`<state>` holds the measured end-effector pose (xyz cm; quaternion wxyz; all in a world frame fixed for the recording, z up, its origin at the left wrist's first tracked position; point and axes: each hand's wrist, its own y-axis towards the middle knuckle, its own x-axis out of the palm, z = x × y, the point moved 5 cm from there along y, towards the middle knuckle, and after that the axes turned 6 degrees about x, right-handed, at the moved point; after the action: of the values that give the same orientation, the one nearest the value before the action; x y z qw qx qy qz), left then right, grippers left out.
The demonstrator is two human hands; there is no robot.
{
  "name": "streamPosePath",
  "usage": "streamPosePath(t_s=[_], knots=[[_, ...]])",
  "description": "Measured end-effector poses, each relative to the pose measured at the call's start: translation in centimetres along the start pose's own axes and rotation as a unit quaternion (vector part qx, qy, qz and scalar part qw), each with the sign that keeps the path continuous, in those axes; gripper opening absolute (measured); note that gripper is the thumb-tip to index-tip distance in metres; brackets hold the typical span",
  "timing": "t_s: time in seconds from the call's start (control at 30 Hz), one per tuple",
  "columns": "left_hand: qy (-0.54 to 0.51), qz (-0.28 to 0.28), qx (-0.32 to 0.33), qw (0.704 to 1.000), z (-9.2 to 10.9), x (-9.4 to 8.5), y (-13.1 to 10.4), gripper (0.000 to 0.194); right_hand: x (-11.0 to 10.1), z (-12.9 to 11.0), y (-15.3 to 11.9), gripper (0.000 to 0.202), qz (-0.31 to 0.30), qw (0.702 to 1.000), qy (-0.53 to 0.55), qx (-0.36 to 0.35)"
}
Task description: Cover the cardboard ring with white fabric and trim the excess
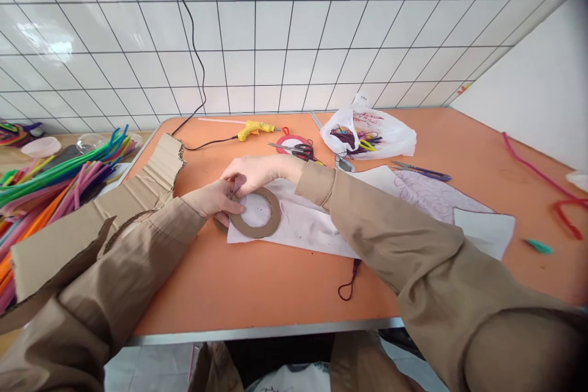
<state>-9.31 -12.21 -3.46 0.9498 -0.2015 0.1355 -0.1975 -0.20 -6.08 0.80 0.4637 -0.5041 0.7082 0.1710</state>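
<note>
A flat brown cardboard ring [274, 214] is held a little tilted over a white cloth-like sheet [312, 234]. My left hand [214, 201] grips the ring's left side, thumb on top. Part of another brown ring [220, 225] shows below these fingers. My right hand [255, 173] reaches across from the right, its fingertips pinched together at the ring's upper left edge, against the left fingers. What lies between the right fingertips is hidden. A thin dark line, perhaps thread, shows just inside the ring.
Beyond my hands lie a yellow glue gun [252, 129], scissors [298, 149] on a red-rimmed disc, and a white plastic bag [395, 135] of colourful threads. Cut cardboard [87, 226] and pipe cleaners [55, 187] are left. Another scissors-like tool [425, 171] and patterned paper [432, 196] lie right.
</note>
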Motion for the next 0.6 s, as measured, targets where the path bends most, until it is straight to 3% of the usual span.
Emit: streamPosePath(t_s=[0.17, 0.4, 0.6], knots=[[-0.005, -0.017, -0.011, 1.0, -0.2, 0.0, 0.0, 0.049, -0.5, 0.1, -0.4, 0.035, -0.015, 1.0, -0.009, -0.02], [-0.01, -0.001, -0.01, 1.0, -0.3, 0.1, 0.0, 0.044, -0.7, 1.0, -0.3, 0.023, -0.023, 0.999, -0.029, 0.004], [-0.003, -0.004, -0.02, 1.0, -0.5, 0.2, -0.1, 0.042, -0.3, 1.7, -0.1, 0.017, -0.043, 0.999, 0.011, -0.015]])
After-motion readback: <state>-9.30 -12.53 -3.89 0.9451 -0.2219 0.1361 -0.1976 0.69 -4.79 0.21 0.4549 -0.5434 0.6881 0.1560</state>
